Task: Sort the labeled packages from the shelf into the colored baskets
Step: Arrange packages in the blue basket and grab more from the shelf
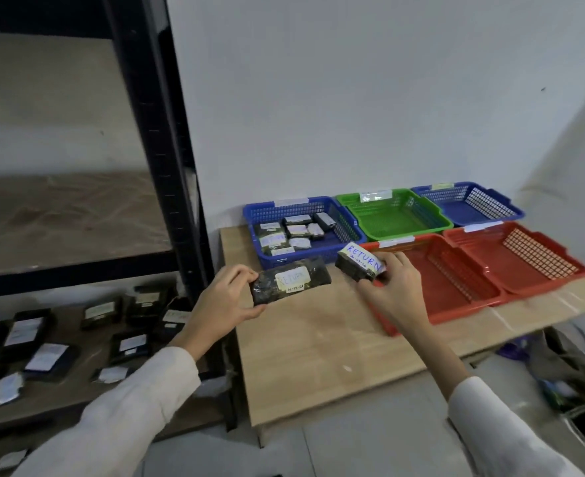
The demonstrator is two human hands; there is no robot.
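Left hand (227, 297): fingers (239, 273) and thumb pinch the left end of a flat package (291, 278) in glossy black film. Its long axis runs roughly parallel to the counter's (318, 346) near edge, white "RETURN" label upward, held above the far-left corner just before the blue mesh basket (284, 258). Right hand (394, 287): fingers curled around a blockier package (360, 265), label tilted up, at the red basket's (435, 287) left rim.
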